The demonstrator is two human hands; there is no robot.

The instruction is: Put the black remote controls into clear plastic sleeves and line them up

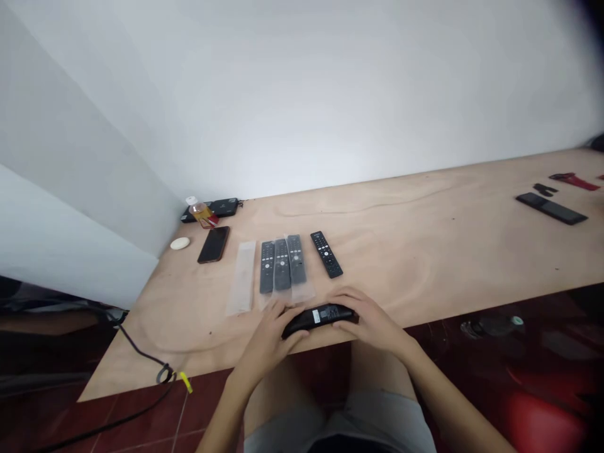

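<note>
Three grey remote controls (282, 265) sealed in clear plastic sleeves are being kept side by side on a pale plywood table (401, 245), with a slim black remote control (326, 254) being kept just beside them. A loose clear plastic sleeve (241, 278) is being left near a black smartphone (214, 244) and a small white oval object (180, 243). A small amber-filled bottle (201, 212) is being shown before a flat black box (217, 209), while a long black slab (551, 208) and a red strip (574, 182) are being carried well apart on the right.

The left hand (267, 336) and right hand (370, 318) clasp a black plastic remote control (317, 318) at the edge of the pale plywood table (415, 251); three grey remotes (282, 264) on clear plastic sleeves (242, 277) lie at twelve o'clock.
</note>
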